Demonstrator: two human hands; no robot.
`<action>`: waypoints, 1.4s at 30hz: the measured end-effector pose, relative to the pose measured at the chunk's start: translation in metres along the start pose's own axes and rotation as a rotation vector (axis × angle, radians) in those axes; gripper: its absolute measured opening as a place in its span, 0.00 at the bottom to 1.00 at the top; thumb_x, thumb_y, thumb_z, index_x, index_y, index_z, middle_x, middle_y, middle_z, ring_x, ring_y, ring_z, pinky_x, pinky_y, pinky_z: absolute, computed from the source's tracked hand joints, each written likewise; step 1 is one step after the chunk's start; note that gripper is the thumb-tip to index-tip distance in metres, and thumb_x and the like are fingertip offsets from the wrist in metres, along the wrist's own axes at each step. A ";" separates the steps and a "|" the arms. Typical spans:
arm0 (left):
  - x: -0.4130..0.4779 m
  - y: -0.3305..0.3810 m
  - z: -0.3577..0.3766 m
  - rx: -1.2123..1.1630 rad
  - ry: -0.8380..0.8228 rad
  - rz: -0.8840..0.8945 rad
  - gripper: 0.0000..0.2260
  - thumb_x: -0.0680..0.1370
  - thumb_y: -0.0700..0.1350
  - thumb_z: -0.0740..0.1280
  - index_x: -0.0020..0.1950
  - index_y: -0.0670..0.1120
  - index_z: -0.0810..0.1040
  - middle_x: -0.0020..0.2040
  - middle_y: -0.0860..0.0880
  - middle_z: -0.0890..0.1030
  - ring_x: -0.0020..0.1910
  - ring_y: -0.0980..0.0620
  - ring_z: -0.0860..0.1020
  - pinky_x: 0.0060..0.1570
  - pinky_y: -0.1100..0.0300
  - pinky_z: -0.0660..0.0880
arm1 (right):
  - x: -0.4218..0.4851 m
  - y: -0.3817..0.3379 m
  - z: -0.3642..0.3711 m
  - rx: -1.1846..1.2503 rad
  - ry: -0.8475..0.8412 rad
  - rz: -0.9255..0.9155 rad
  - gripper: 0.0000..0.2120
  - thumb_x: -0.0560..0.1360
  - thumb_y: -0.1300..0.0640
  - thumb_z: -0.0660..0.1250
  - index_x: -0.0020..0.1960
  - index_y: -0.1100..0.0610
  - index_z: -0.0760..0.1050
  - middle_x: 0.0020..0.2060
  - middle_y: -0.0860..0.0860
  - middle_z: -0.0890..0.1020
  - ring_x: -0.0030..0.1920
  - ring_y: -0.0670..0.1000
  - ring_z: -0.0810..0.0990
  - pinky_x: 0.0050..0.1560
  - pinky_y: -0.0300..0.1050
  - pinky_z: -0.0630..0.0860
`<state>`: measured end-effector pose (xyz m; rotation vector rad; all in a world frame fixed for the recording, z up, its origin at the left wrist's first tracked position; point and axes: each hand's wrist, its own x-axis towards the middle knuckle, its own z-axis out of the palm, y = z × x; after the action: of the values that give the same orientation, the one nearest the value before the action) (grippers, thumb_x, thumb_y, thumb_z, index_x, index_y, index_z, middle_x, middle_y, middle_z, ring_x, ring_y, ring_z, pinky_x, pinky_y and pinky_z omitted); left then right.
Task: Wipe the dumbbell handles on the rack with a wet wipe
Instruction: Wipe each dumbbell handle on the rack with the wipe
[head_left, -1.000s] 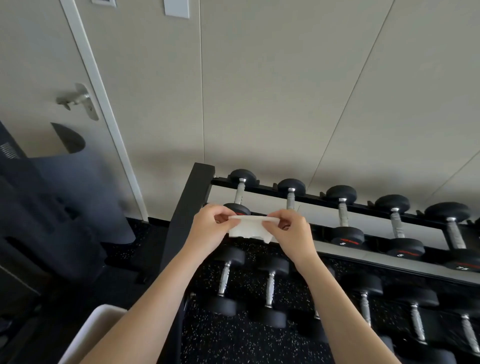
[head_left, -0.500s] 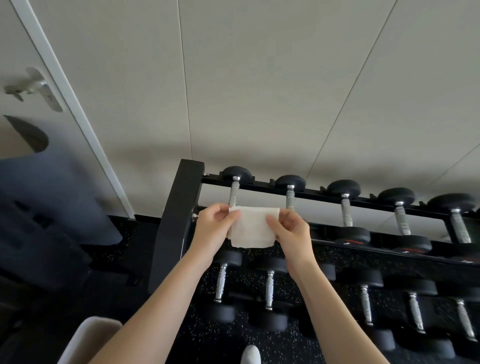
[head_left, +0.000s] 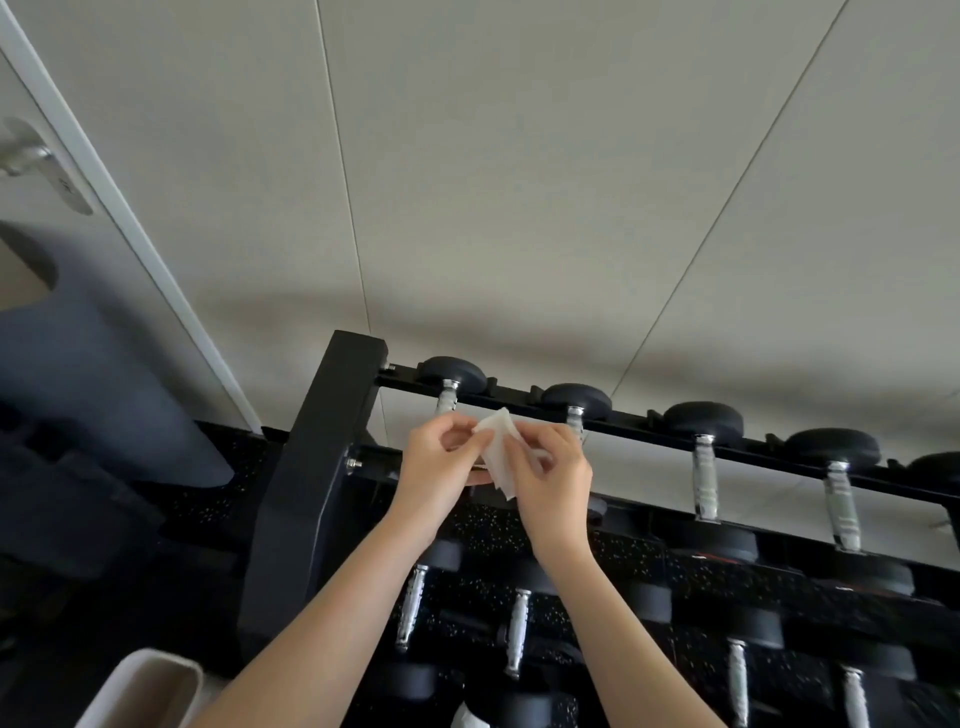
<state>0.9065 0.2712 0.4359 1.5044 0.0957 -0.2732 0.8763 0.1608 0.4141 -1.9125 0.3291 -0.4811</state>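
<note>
Both hands are pinching the wipe (head_left: 497, 457) in front of the rack (head_left: 317, 467): left hand (head_left: 439, 467) and right hand (head_left: 553, 478) are each gripping an edge with curled fingertips. The wipe is hanging white and crumpled, folded between them, near the top-row dumbbells (head_left: 704, 457).

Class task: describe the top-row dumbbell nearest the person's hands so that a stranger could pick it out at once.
Find the black rack against the pale wall. On its top rail, the leftmost dumbbell sits beside the rack's upright post. Unlike its neighbours, its chrome handle is mostly hidden behind the left hand and the wet wipe.
</note>
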 end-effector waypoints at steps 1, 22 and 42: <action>0.004 0.000 0.003 -0.011 0.002 0.000 0.01 0.77 0.38 0.67 0.47 0.43 0.77 0.44 0.41 0.83 0.43 0.48 0.83 0.38 0.57 0.81 | 0.005 0.003 -0.001 0.009 -0.010 -0.010 0.07 0.74 0.61 0.68 0.50 0.55 0.81 0.46 0.45 0.78 0.47 0.41 0.77 0.46 0.35 0.75; 0.058 -0.020 -0.035 0.064 -0.357 -0.131 0.15 0.82 0.49 0.58 0.60 0.43 0.80 0.54 0.47 0.83 0.55 0.50 0.80 0.58 0.50 0.76 | 0.024 0.025 0.033 0.140 -0.094 0.153 0.05 0.74 0.56 0.69 0.47 0.48 0.81 0.45 0.47 0.80 0.44 0.42 0.79 0.44 0.36 0.76; 0.112 -0.164 -0.098 0.835 0.059 0.240 0.17 0.69 0.56 0.72 0.53 0.48 0.79 0.51 0.55 0.76 0.53 0.54 0.75 0.51 0.58 0.75 | 0.073 0.126 0.074 -0.028 0.020 0.368 0.09 0.75 0.62 0.68 0.52 0.51 0.79 0.45 0.45 0.81 0.47 0.46 0.79 0.45 0.39 0.76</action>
<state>0.9860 0.3483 0.2438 2.3300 -0.1753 -0.0669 0.9752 0.1411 0.2862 -1.8211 0.6883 -0.2505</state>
